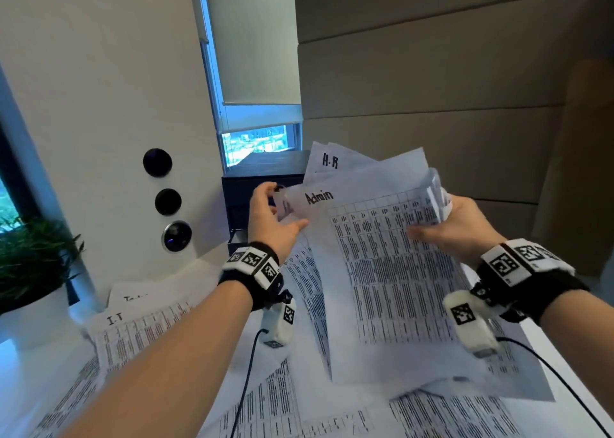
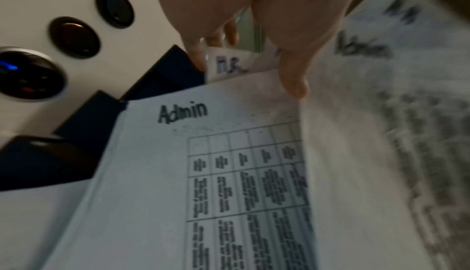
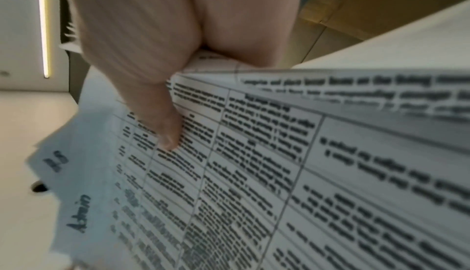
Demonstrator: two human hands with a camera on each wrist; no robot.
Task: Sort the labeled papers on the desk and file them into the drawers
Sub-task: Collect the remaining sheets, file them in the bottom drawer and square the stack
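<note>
Both hands hold a fanned bundle of printed sheets above the desk. The top sheet reads "Admin" [image 1: 318, 198], and a sheet marked "H.R" [image 1: 330, 161] sticks up behind it. My left hand [image 1: 282, 208] pinches the bundle's left top corner, thumb [image 2: 292, 73] in front and fingers behind. On the right edge my right hand [image 1: 448, 221] grips the bundle, its thumb [image 3: 162, 125] pressing on the Admin table [image 3: 229, 174]. The black drawer unit [image 1: 252, 185] stands just behind the left hand, partly hidden by the papers. An "I.T" sheet [image 1: 133, 331] lies on the desk at the left.
More printed sheets [image 1: 265, 404] cover the white desk below my arms, with wrist cables trailing over them. A white column with round black buttons [image 1: 167, 201] stands left of the drawers. A potted plant [image 1: 30, 258] sits at the far left. Beige wall panels [image 1: 432, 88] close the right.
</note>
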